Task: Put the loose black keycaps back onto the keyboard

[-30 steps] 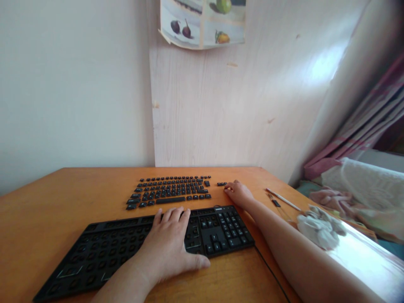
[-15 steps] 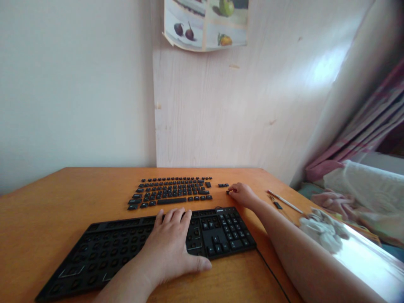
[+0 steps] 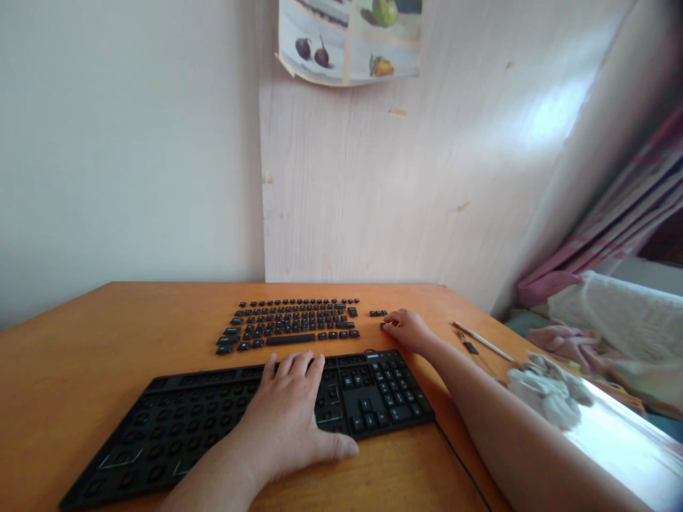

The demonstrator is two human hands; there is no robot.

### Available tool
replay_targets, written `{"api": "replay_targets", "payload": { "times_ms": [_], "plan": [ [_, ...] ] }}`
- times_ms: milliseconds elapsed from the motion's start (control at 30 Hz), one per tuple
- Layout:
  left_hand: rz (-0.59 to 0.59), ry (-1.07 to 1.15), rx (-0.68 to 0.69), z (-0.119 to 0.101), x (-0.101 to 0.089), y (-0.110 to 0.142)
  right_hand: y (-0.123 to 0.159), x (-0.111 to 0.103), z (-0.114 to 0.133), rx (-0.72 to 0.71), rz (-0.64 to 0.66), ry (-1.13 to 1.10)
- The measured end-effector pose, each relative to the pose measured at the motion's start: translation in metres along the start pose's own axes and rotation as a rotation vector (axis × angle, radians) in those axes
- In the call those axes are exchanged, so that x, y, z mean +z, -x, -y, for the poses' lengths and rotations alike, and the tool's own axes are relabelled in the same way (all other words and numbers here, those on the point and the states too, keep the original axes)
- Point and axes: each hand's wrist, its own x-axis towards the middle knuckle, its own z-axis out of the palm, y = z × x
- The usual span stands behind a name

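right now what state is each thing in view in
keyboard, flat, many keys off, number pad keys on
loose keycaps, lying in rows
cable, uncoiled where visible
left hand, open on keyboard
right hand, curled at a keycap
cloth, crumpled
poster, lower edge curved
curtain, gathered in folds

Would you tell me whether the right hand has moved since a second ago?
Yes: the right hand has shifted slightly toward the camera, judged against the three-keycap row.
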Motion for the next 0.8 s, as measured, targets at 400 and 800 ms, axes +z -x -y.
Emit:
{"api": "replay_targets", "payload": {
  "times_ms": [400, 800],
  "plan": [
    [-0.005, -0.013, 0.008, 0.002, 0.002, -0.001, 0.010, -0.020, 0.014, -0.064, 0.001, -0.089],
    [-0.032, -0.017, 0.019, 0.000, 0.002, 0.000, 0.056, -0.073, 0.086, -0.476, 0.488, -0.222]
  ]
}}
